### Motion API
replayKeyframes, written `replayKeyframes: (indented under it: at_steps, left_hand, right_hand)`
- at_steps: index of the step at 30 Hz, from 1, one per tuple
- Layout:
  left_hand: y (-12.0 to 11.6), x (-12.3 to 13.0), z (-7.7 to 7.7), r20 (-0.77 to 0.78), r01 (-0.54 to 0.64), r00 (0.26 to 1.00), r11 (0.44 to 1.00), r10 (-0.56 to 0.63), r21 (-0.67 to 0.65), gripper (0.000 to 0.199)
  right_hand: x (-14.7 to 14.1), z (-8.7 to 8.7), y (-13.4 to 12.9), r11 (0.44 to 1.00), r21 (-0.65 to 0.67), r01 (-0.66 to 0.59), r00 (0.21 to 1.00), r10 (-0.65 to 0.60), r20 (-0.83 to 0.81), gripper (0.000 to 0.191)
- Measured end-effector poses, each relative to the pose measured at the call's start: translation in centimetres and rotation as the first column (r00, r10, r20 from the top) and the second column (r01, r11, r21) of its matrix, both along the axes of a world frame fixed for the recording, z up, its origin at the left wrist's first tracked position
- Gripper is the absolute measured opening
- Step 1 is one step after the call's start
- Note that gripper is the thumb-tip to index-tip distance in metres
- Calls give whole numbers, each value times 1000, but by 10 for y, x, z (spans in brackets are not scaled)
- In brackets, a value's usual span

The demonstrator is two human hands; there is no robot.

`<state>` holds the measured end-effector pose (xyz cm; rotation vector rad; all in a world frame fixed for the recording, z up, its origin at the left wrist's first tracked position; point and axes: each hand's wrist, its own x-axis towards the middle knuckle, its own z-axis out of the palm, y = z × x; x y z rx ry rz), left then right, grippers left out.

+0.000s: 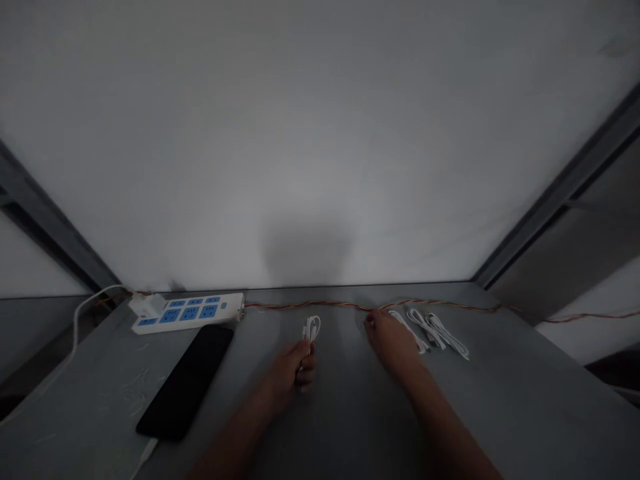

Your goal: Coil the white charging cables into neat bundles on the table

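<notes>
A folded white charging cable (313,328) stands up out of my left hand (293,373), whose fingers are wrapped round its lower part. To the right, my right hand (394,339) rests low over the table, fingertips pinched together close to the red and yellow twisted wire (320,304). What those fingertips hold, if anything, is hidden. Beside that hand lie more folded white cables (440,332), one of them partly covered by it.
A white power strip (187,313) with blue sockets lies at the back left, a white charger (149,305) plugged in. Near it is a black phone (186,383) with a white cord. Grey metal posts (560,193) and a pale wall (320,133) bound the grey table (345,413).
</notes>
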<state>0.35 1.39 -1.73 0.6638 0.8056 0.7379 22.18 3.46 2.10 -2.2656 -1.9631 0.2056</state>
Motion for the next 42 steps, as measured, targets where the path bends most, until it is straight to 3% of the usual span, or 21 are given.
replayKeyframes:
  at_steps: [6, 10, 16, 21, 23, 26, 28, 31, 37, 42]
  left_hand:
    - [0, 2, -3, -62, -84, 994, 996, 87, 37, 42]
    - [-2, 7, -7, -96, -99, 990, 992, 106, 75, 51]
    - [-6, 8, 1, -152, -95, 981, 982, 120, 161, 62]
    - [-11, 9, 6, -155, -90, 981, 980, 119, 179, 56]
    - [-11, 9, 6, -168, -118, 974, 974, 151, 194, 50]
    - [-12, 9, 4, -183, -169, 960, 961, 211, 217, 44]
    - [-12, 9, 3, -172, -169, 962, 957, 212, 235, 42]
    - [-12, 11, 1, -150, -132, 974, 962, 171, 240, 39]
    - [-12, 12, -1, -136, -94, 981, 953, 138, 289, 40]
    - [-9, 8, -3, -213, -42, 970, 940, 120, 338, 48]
  right_hand:
    - [16, -3, -2, 985, -148, 93, 991, -77, 112, 25]
    - [14, -7, -4, 984, -172, 52, 993, -32, 114, 28]
    - [-7, -8, -5, 998, -20, -56, 998, 56, 21, 27]
    - [-29, -16, -4, 974, 72, -213, 956, 223, -191, 22]
    - [-34, -21, -5, 957, 124, -264, 884, 291, -365, 22]
    - [-38, -29, -6, 945, 209, -251, 671, 325, -666, 26]
    - [-42, -34, -6, 952, 186, -243, 564, 295, -772, 29]
    - [-49, -38, -8, 953, 118, -278, 484, 245, -840, 30]
    - [-58, -35, -12, 923, 177, -341, 370, 305, -878, 31]
    - [-57, -32, -13, 916, 128, -381, 255, 237, -938, 35]
